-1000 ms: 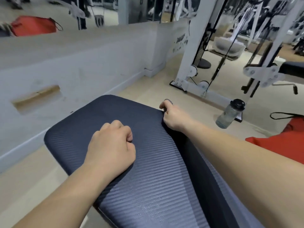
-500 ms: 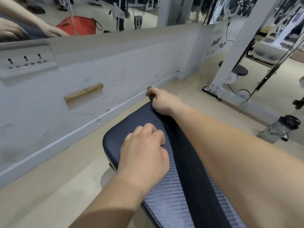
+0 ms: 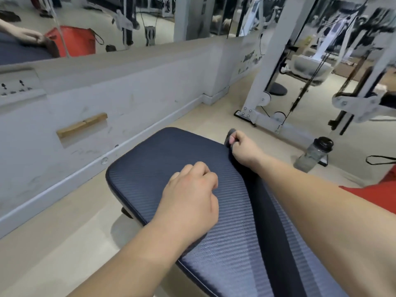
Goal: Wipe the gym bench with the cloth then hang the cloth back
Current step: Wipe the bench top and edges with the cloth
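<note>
The gym bench [image 3: 162, 155] has a dark blue ribbed pad and fills the lower middle of the head view. A long dark cloth [image 3: 270, 221] lies in a strip along the pad's right side, under my right forearm. My right hand [image 3: 244, 148] is closed on the cloth's far end at the pad's far right corner. My left hand [image 3: 190, 196] rests as a fist on the middle of the pad, with nothing seen in it.
A low grey wall [image 3: 128, 99] with a mirror above runs along the left. A white cable machine frame [image 3: 263, 82] stands beyond the bench. A clear water bottle [image 3: 312, 154] sits on the floor to the right, near a red bag [image 3: 381, 194].
My right hand has slid with the cloth from the pad's far end back to its far right corner. The left fist stays on the pad. The view has swung right.
</note>
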A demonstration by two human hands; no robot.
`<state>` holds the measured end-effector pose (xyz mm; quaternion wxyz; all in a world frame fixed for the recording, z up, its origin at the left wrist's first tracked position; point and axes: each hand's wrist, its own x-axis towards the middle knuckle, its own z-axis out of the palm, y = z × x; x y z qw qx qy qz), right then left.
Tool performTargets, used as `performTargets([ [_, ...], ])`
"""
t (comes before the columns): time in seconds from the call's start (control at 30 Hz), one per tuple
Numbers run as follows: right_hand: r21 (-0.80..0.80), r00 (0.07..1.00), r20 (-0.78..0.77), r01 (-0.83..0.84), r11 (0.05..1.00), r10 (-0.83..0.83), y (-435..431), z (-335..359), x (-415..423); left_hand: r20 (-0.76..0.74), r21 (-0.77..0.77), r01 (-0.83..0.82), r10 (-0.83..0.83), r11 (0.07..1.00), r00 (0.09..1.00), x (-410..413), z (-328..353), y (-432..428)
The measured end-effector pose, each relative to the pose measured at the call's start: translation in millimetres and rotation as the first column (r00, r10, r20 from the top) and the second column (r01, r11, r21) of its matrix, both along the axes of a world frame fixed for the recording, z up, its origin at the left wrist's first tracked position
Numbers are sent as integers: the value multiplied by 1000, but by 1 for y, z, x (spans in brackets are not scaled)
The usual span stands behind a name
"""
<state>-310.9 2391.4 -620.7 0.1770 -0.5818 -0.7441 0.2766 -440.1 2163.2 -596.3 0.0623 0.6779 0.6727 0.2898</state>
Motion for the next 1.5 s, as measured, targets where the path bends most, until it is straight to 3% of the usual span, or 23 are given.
performTargets([
  [0.07, -40, 958, -224, 174, 984, -178, -11, 11, 39, -26, 17, 78, -77, 997, 997, 25, 10, -7],
  [0.13, -129, 826, -439, 331, 935, -353, -21, 31, 72, -36, 22, 135, -134, 991, 990, 47, 17, -12],
  [0.2, -211, 745, -519, 363, 908, -419, -36, 57, 99, -37, 15, 185, -184, 983, 982, 71, 23, -15],
  [0.27, -237, 751, -533, 311, 920, -391, -61, 78, 118, -42, -16, 227, -227, 974, 973, 96, 30, -19],
  [0.4, -130, 877, -413, 208, 969, -244, -129, 88, 166, -6, -78, 284, -286, 955, 958, 149, 43, -33],
  [0.57, -99, 833, -387, 388, 916, -394, -179, 101, 289, 158, -199, 311, -283, 929, 946, 217, 43, -61],
  [0.7, 124, 892, -121, 448, 885, -435, -222, 97, 394, 199, -249, 420, -379, 873, 904, 295, 49, -66],
  [0.77, 334, 909, 177, 305, 892, -377, -255, 74, 429, 186, -244, 465, -429, 851, 884, 336, 53, -64],
  [0.83, 375, 867, 434, 72, 924, -244, -291, 42, 449, 195, -262, 504, -466, 823, 863, 373, 53, -67],
  [0.9, 352, 838, 525, -54, 934, -149, -315, 13, 465, 192, -299, 538, -502, 788, 843, 402, 49, -71],
  [1.0, 369, 830, 544, -102, 924, -125, -321, 6, 490, 147, -360, 544, -529, 758, 836, 427, 40, -77],
  [1.07, 377, 792, 579, -47, 925, -196, -318, 10, 520, 120, -384, 539, -538, 749, 834, 436, 35, -80],
  [1.13, 360, 718, 600, 151, 921, -353, -322, 11, 561, 120, -403, 545, -548, 735, 828, 443, 31, -83],
  [1.23, 307, 551, 585, 528, 792, -594, -339, 13, 617, 125, -405, 561, -564, 722, 816, 449, 31, -85],
  [1.3, 262, 481, 574, 659, 705, -663, -343, 16, 625, 138, -380, 576, -571, 724, 809, 448, 31, -85],
  [1.37, 242, 467, 564, 695, 677, -681, -338, 15, 608, 152, -353, 585, -572, 730, 806, 441, 29, -81],
  [1.5, 301, 563, 548, 557, 774, -619, -317, 13, 529, 161, -299, 568, -546, 767, 822, 411, 25, -67],
])
